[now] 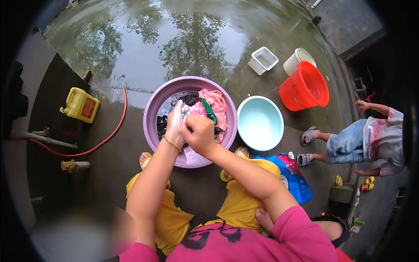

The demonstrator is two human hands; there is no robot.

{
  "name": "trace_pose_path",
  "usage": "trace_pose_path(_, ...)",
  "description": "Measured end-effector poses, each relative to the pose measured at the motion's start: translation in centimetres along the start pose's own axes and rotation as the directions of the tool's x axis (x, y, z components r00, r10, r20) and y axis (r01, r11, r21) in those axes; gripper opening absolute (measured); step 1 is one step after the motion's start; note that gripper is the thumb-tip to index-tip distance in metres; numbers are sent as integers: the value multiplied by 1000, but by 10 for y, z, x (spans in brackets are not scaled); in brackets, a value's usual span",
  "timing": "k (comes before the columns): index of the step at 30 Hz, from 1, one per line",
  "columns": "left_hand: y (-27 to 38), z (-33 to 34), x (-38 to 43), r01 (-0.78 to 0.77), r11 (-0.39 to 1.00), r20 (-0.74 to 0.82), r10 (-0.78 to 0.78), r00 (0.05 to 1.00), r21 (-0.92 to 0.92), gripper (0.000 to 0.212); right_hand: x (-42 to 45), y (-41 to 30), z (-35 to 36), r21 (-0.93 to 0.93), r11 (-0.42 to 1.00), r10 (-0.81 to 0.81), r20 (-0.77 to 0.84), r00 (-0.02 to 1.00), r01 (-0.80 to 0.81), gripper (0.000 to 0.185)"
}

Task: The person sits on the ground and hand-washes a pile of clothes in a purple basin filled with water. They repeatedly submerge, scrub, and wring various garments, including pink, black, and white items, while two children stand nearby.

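Both my hands meet above a purple plastic basin [150,144] on the wet ground between my feet. My left hand [176,122], coated in white suds and with a gold-coloured bangle at its wrist, is stretched out over the basin. Curled against it is my right hand [199,133], slightly blurred. A small patterned bit [184,114], perhaps cloth, shows between them; the hands hide whether either grips it. Wet laundry fills the basin: a pink garment [214,100], green cloth [208,110] and dark cloth [161,125] in water.
A pale blue basin [260,122] adjoins the purple one. Beyond stand a red bucket [294,90], white bucket [291,64] and white tub [257,67]. Left are a yellow jerrycan [80,104] and orange hose [119,122]. A detergent bag [299,181] and another person [350,140] are right.
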State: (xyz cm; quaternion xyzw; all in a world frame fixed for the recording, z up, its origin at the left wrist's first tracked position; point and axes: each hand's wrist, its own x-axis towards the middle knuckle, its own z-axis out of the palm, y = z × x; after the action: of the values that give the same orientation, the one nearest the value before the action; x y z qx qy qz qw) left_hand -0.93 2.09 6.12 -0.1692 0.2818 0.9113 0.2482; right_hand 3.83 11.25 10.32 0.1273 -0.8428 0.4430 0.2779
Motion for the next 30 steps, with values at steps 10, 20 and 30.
trace_pose_path(10,20,40,-42,-105,965,152,69,986,239,13,25,92,-27,708,320,644,325,692,-630,23)
trace_pose_path(20,53,41,-52,-265,850,238,171,956,455,26,51,63,-80,799,-42,591,503,630,-599,20)
trace_pose_path(30,48,48,-64,-68,818,344,-164,924,572,37,54,63,-86,760,75,410,567,715,-646,13)
